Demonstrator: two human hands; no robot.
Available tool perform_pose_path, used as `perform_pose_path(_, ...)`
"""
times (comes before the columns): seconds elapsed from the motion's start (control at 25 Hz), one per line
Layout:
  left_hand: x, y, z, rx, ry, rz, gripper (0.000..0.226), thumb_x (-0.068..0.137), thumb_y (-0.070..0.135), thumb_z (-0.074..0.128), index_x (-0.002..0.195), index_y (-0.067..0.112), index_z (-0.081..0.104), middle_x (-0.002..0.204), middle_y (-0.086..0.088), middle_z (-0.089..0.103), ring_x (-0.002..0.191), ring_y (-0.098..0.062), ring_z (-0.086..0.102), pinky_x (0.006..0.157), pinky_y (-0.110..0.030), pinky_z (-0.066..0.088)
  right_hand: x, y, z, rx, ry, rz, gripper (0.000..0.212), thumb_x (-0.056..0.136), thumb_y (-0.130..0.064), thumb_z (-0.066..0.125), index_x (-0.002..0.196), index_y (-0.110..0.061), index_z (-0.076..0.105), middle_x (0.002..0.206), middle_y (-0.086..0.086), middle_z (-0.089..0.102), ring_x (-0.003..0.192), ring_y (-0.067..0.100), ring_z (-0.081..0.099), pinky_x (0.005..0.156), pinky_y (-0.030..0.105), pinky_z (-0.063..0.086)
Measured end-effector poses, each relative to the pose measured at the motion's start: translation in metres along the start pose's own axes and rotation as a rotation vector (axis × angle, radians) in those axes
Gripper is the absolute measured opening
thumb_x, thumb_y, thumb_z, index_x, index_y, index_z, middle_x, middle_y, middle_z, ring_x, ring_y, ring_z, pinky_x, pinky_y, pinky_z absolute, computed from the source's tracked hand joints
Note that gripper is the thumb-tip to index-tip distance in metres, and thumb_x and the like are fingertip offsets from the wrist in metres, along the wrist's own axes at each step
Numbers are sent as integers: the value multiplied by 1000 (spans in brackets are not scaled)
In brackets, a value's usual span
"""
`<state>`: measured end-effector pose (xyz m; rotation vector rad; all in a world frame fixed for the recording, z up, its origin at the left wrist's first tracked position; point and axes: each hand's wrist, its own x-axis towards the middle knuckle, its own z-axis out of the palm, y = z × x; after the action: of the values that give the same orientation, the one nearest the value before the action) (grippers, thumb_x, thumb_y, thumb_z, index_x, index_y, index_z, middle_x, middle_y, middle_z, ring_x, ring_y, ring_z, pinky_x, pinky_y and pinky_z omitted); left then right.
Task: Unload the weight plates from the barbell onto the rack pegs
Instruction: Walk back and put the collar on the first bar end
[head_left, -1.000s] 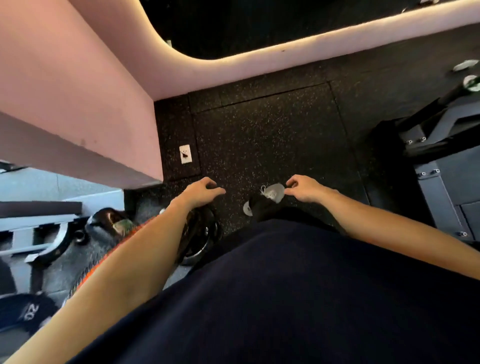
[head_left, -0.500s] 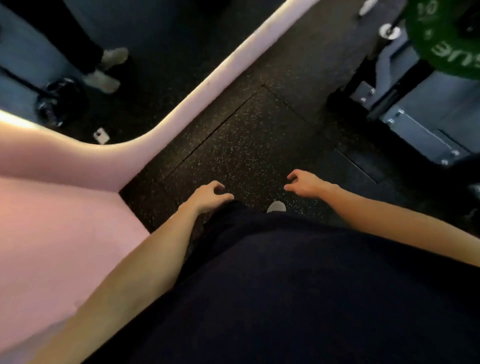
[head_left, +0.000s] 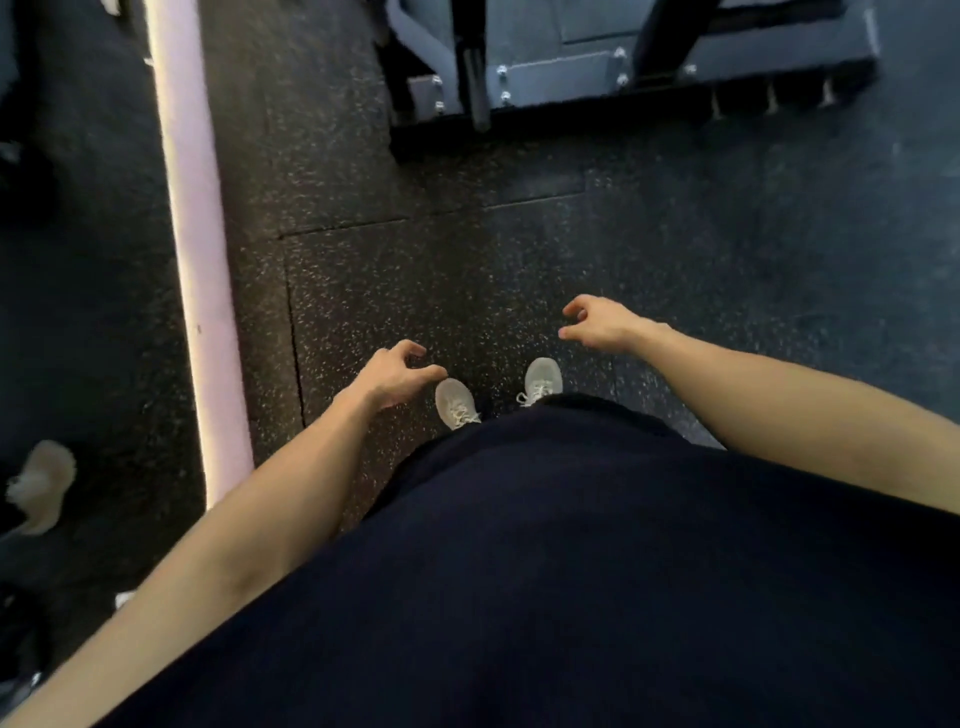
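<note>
My left hand (head_left: 395, 376) hangs in front of my waist with fingers loosely curled and apart, holding nothing. My right hand (head_left: 597, 322) floats a little farther forward, also empty with fingers apart. Both hover over the black speckled rubber floor (head_left: 415, 280). The base of a grey rack frame (head_left: 561, 73) lies ahead at the top of the view, with a black upright (head_left: 472, 62) bolted to it. No weight plate or barbell is in view.
My two grey shoes (head_left: 457, 402) stand on the floor below my hands. A lit pink strip (head_left: 197, 260) runs along the left, edging a mirror that shows another shoe (head_left: 41, 486). Open floor lies between me and the rack base.
The view has swung right: the pink wall and the green plate have left the frame and the rack base now lies straight ahead. Both hands stay empty, the right one farther forward.
</note>
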<state>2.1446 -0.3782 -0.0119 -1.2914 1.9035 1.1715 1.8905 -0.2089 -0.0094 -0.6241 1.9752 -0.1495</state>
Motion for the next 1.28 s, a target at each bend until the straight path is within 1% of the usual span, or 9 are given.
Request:
perform_pose_path(0.16, 11, 19, -26, 35, 24, 63, 69, 79, 58, 68, 137, 29, 46, 142, -12, 41, 118, -28, 53, 100, -37, 45, -11, 3, -12, 91, 58, 30, 58, 89, -32, 65, 140, -16, 43, 141, 10, 49, 119, 25, 55, 101, 38, 45)
perform_pose_path(0.32, 19, 62, -74, 41, 143, 141, 69, 81, 57, 67, 139, 31, 43, 145, -12, 38, 126, -30, 47, 102, -39, 40, -10, -17, -65, 128, 151, -42, 65, 88, -37, 66, 144, -23, 35, 149, 9, 37, 128, 29, 47, 106, 46, 42)
perform_pose_path(0.44, 17, 105, -125, 44, 283, 229, 68, 82, 56, 67, 140, 31, 42, 144, -12, 37, 120, -27, 49, 101, -37, 39, -11, -46, -116, 114, 238, -131, 71, 83, -42, 69, 143, -29, 34, 150, 6, 36, 128, 27, 47, 106, 47, 41)
perform_pose_path(0.56, 6, 152, -175, 27, 396, 317, 68, 82, 56, 67, 140, 33, 42, 144, -10, 36, 116, -26, 50, 96, -35, 43, -16, -77, -166, 106, 324, -222, 72, 82, -39, 71, 144, -27, 34, 147, 6, 38, 123, 24, 49, 104, 39, 40)
perform_pose_path(0.64, -4, 184, -211, 10, 468, 381, 68, 82, 56, 68, 141, 32, 42, 142, -9, 37, 111, -23, 49, 90, -31, 42, -23, -100, -200, 73, 392, -271, 73, 82, -39, 71, 144, -26, 34, 148, 5, 37, 129, 25, 44, 106, 39, 38)
perform_pose_path(0.84, -42, 253, -298, 27, 659, 540, 74, 77, 61, 69, 140, 33, 43, 141, -9, 41, 126, -28, 46, 97, -33, 38, -61, -156, -286, 41, 582, -434, 75, 83, -34, 72, 146, -22, 33, 146, 8, 40, 130, 27, 44, 105, 35, 37)
perform_pose_path(1.0, -90, 299, -360, 9, 781, 676, 82, 68, 72, 69, 136, 34, 44, 138, -10, 43, 127, -30, 46, 100, -38, 40, -106, -199, -350, 17, 721, -563, 82, 79, -32, 76, 147, -22, 31, 144, 12, 40, 130, 28, 44, 103, 35, 37)
perform_pose_path(1.16, -148, 341, -407, -2, 941, 809, 73, 73, 58, 76, 135, 32, 48, 131, -14, 48, 125, -30, 47, 97, -36, 38, -157, -237, -402, -25, 858, -655, 85, 78, -33, 76, 148, -25, 28, 148, 11, 36, 133, 28, 41, 107, 38, 36)
perform_pose_path(1.28, -202, 372, -437, -6, 1043, 903, 79, 67, 60, 78, 135, 31, 49, 131, -11, 49, 123, -29, 48, 97, -33, 38, -203, -266, -438, -29, 956, -744, 87, 76, -34, 77, 147, -26, 29, 148, 8, 37, 132, 28, 43, 108, 42, 38)
